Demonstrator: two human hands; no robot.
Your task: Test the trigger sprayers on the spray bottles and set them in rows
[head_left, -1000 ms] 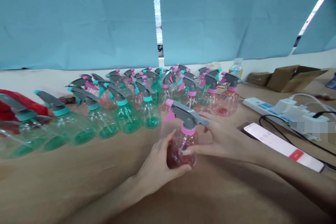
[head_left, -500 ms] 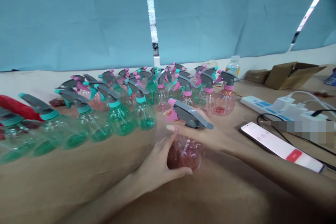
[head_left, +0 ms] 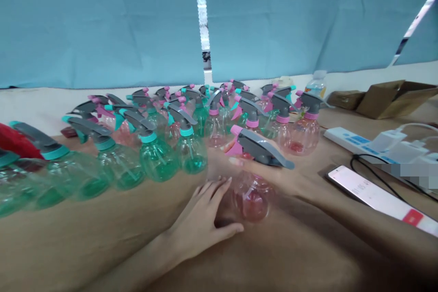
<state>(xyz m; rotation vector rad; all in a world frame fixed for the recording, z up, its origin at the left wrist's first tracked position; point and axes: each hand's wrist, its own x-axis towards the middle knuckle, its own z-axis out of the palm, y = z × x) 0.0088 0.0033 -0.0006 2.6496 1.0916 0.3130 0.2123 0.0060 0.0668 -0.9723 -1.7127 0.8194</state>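
Note:
A clear pink spray bottle (head_left: 252, 197) with a grey and pink trigger head stands in front of me on the table. My right hand (head_left: 270, 174) is closed around its neck, just under the trigger head; part of the grip is hidden behind that head. To the left of the bottle, my left hand (head_left: 201, 216) is open, thumb and fingers apart, with a small gap between it and the bottle. Beyond my hands stand green spray bottles (head_left: 157, 159) with teal collars and pink spray bottles (head_left: 304, 133) with pink collars.
To the right lie a lit phone (head_left: 379, 198) and a white power strip (head_left: 356, 143) with chargers and cables. An open cardboard box (head_left: 386, 99) sits behind them. Something red (head_left: 18, 143) is at the far left. A blue curtain (head_left: 137, 23) hangs at the back.
My left hand has let go of the pink spray bottle and drawn slightly left. My right hand still holds its neck. The whole view has shifted a little.

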